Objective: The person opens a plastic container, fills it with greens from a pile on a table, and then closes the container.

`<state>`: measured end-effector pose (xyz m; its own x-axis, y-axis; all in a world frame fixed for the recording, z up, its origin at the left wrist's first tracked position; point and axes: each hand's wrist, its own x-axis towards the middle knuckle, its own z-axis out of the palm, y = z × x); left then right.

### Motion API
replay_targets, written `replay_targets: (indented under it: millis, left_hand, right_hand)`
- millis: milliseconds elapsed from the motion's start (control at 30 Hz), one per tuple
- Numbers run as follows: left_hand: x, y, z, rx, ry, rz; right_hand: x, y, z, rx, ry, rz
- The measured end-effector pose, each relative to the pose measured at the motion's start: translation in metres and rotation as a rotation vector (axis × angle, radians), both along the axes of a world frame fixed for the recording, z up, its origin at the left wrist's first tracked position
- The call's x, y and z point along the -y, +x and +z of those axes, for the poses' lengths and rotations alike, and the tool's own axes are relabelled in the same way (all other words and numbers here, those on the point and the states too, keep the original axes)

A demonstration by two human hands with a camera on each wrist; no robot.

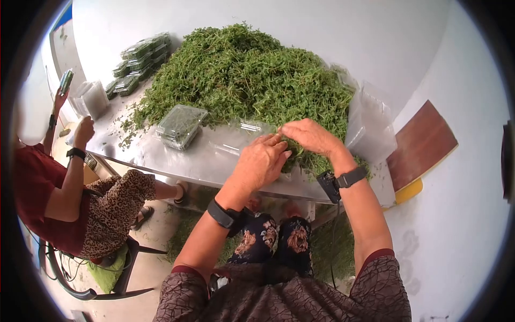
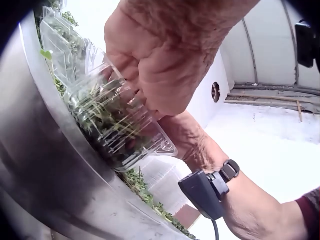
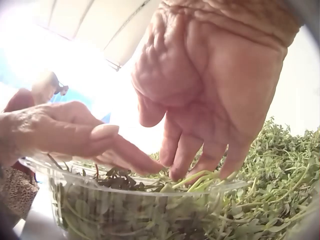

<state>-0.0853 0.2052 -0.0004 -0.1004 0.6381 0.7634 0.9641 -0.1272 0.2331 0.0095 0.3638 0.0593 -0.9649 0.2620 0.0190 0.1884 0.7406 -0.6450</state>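
An open clear plastic box filled with green sprigs stands at the table edge, in front of a big heap of greens. Over its near side, my left hand rests with fingers extended onto the sprigs. From the right my right hand reaches down, fingertips touching stems at the box's rim in the right wrist view. The box's lid lies folded back in the left wrist view. In the head view both hands hide most of the box.
A closed filled box sits left of my hands. Stacked filled boxes stand at the back left, nested empty containers at the right, more at the left. Another person sits at the left, holding a box.
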Motion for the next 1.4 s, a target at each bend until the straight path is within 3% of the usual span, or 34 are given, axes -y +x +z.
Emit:
replay_targets:
  millis: [33, 167, 233, 433, 567, 667, 733, 800, 867, 967, 1100, 1167, 1367, 1400]
  left_hand:
    - [0.002, -0.001, -0.003, -0.008, -0.095, 0.021]
    - [0.003, -0.004, -0.004, -0.056, -0.27, 0.028]
    - [0.002, -0.004, 0.001, -0.074, -0.41, 0.036]
    - [0.0, 0.0, 0.002, -0.138, -0.48, 0.071]
    - [0.0, -0.001, 0.002, -0.145, -0.469, 0.068]
    - [0.001, 0.001, 0.003, -0.13, -0.443, 0.061]
    - [0.001, 0.002, 0.002, -0.111, -0.446, 0.061]
    - [0.001, 0.002, 0.001, -0.128, -0.446, 0.066]
    - [0.0, 0.002, 0.001, -0.147, -0.441, 0.072]
    - [-0.001, 0.001, -0.003, -0.161, -0.412, 0.081]
    - [0.002, 0.0, -0.004, -0.005, -0.33, 0.021]
    - [0.003, 0.0, 0.0, 0.046, -0.295, -0.018]
    - [0.004, 0.008, 0.009, -0.029, -0.185, -0.005]
    - [0.004, 0.009, 0.006, 0.005, -0.283, -0.037]
  right_hand:
    - [0.0, 0.005, -0.007, -0.192, -0.03, -0.019]
    - [0.003, 0.031, -0.009, -0.398, -0.005, -0.132]
    - [0.008, 0.045, -0.013, -0.391, 0.001, -0.184]
    - [0.034, 0.065, -0.024, -0.386, 0.112, -0.256]
    - [0.037, 0.062, -0.04, -0.448, 0.226, -0.218]
    - [0.039, 0.054, -0.045, -0.512, 0.424, -0.173]
    - [0.044, 0.05, -0.042, -0.428, 0.597, -0.12]
    - [0.047, 0.044, -0.042, -0.414, 0.607, -0.117]
    - [0.046, 0.039, -0.039, -0.212, 0.594, -0.056]
    - [0.045, 0.035, -0.034, -0.121, 0.567, -0.094]
    - [0.041, 0.038, -0.045, -0.226, 0.559, -0.105]
    - [0.038, 0.041, -0.054, -0.454, 0.566, -0.093]
    - [0.043, 0.052, -0.047, -0.475, 0.559, -0.098]
    - [0.042, 0.054, -0.047, -0.472, 0.565, -0.089]
